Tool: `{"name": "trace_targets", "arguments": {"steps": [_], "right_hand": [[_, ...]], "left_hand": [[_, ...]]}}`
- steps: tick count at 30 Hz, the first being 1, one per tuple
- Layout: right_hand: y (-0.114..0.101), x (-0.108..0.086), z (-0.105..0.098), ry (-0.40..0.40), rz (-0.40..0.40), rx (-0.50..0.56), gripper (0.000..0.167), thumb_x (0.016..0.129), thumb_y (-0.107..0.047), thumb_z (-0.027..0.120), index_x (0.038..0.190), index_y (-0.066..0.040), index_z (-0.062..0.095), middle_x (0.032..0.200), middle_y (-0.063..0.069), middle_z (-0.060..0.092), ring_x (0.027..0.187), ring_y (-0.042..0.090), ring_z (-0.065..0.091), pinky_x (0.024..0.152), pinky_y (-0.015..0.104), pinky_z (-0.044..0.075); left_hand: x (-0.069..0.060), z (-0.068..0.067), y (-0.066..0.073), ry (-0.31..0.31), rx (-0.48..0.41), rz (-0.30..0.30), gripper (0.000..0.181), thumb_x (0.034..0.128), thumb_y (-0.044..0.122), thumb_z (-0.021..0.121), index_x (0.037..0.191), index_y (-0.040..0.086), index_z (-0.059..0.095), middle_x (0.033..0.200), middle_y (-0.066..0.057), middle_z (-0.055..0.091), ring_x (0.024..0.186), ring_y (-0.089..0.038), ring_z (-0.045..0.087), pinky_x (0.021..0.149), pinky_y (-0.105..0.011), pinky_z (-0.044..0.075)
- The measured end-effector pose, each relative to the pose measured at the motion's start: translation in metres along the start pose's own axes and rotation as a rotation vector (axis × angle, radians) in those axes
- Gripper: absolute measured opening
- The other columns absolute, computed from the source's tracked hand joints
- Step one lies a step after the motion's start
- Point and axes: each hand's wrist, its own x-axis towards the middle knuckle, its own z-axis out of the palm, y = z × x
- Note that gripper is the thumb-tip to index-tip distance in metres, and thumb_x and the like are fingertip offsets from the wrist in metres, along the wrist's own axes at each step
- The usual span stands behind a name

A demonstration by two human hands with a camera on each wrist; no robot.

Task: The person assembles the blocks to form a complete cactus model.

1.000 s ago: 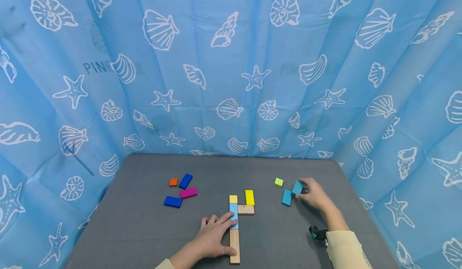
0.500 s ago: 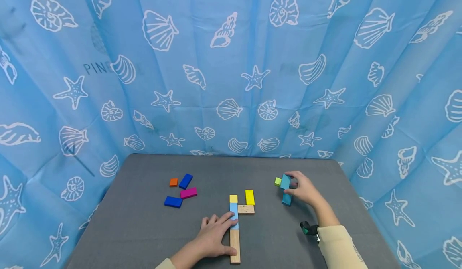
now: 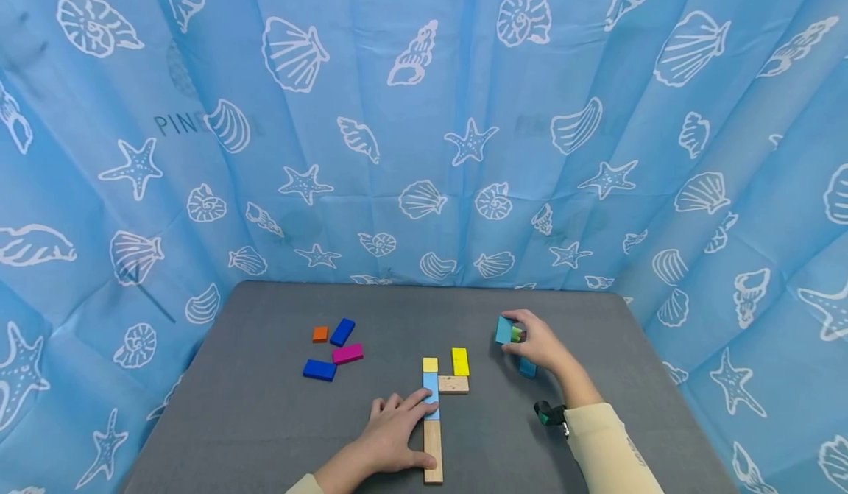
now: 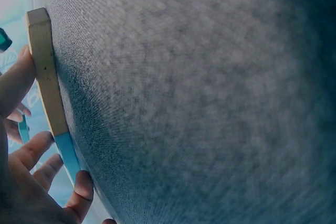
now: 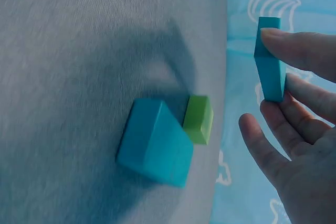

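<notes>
My right hand (image 3: 541, 343) pinches a teal block (image 3: 503, 330) between thumb and fingers; in the right wrist view this block (image 5: 271, 61) hangs above the table. Beneath that hand lie a second teal block (image 3: 527, 367) and a small green block (image 3: 516, 334), partly covered in the head view. My left hand (image 3: 391, 439) rests spread along a column of blocks, its fingertips on the light blue block (image 3: 430, 394) and its thumb on the long wooden block (image 3: 433, 450). A small pale yellow block (image 3: 430, 364) tops the column, and a short wooden block (image 3: 453, 384) adjoins its right side.
A bright yellow block (image 3: 460, 361) stands beyond the short wooden one. Farther left on the grey table (image 3: 265, 420) lie an orange block (image 3: 321, 334), a magenta block (image 3: 347, 353) and two dark blue blocks (image 3: 319, 369). A blue shell-patterned curtain (image 3: 371, 96) hangs behind.
My right hand has carried the pinched teal block leftward, from beside the other teal block to over the small green one. The left hand has kept its place.
</notes>
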Motion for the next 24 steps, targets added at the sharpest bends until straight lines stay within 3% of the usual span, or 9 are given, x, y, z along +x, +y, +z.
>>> {"name": "trace_targets", "arguments": {"steps": [10,24], "right_hand": [[-0.018,0.016,0.016,-0.032,-0.017,0.016,0.063,0.086,-0.004,0.078,0.144,-0.003,0.052,0.146,0.021,0.048,0.122,0.049,0.057,0.098,0.056,0.05],[-0.026,0.037,0.048,-0.067,-0.063,0.019,0.065,0.088,-0.008,0.078,0.147,-0.007,0.052,0.149,0.016,0.048,0.129,0.042,0.054,0.099,0.053,0.051]], "left_hand": [[0.0,0.0,0.002,0.001,-0.022,0.006,0.088,0.0715,0.072,0.076,0.149,0.043,0.045,0.161,0.012,0.034,0.116,-0.026,0.045,0.098,-0.063,0.03],[-0.002,-0.003,0.004,0.0,-0.017,0.003,0.088,0.0727,0.071,0.075,0.149,0.042,0.045,0.161,0.011,0.034,0.118,-0.027,0.045,0.098,-0.064,0.03]]}}
